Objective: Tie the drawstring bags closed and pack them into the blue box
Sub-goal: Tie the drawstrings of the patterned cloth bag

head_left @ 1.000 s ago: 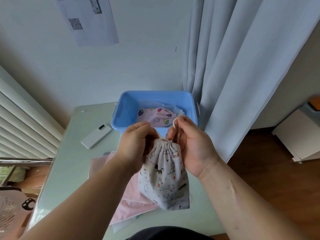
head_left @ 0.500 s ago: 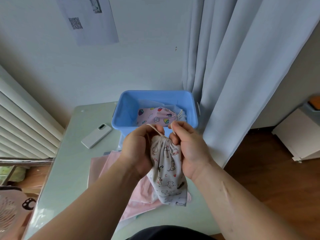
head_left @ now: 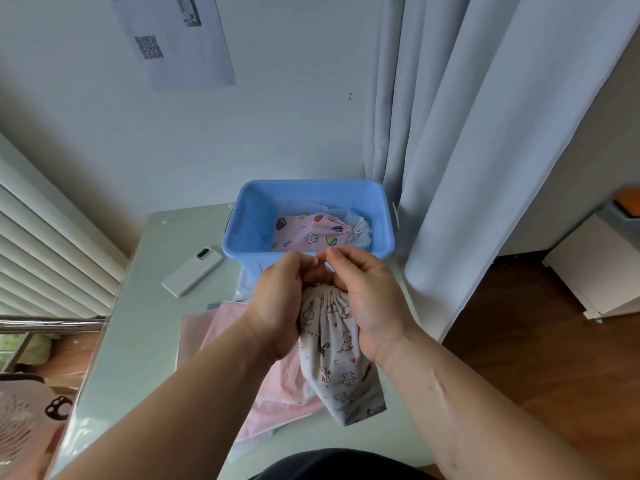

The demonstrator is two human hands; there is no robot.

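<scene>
Pale wall (head_left: 294, 116) fills the background, with a printed sheet (head_left: 176, 39) stuck on it and a light curtain (head_left: 467, 133) hanging at the right. Below them stands a greenish table (head_left: 138, 323). At its far edge, close to the curtain, sits the blue box (head_left: 239, 237). One pink bag (head_left: 311, 232) with small colourful pictures lies inside it on some pale fabric, and its tied mouth points to the right wall of the box.

The left hand (head_left: 280, 306) and the right hand (head_left: 367, 299) are raised in front of the box, on the person's side of it. Between them hangs the grey bag (head_left: 336, 358), printed with little cats. Its mouth is gathered into tight folds and sits directly under the fingers. The left hand is curled against the left side of the bag's top and the right hand against the right side, so the top part of the bag is held between the two palms. The fingertips of both hands come together just above the gathered mouth, almost touching each other. The cord is hidden by the fingers, so I cannot tell which hand pinches it. The body of the bag hangs down below the wrists, a little tilted to the right.

Under the bag, pink cloth (head_left: 214, 327) lies flat on the table; whether the bag's bottom touches it is not clear. A white phone (head_left: 192, 271) lies to the left of the box, apart from it.
</scene>
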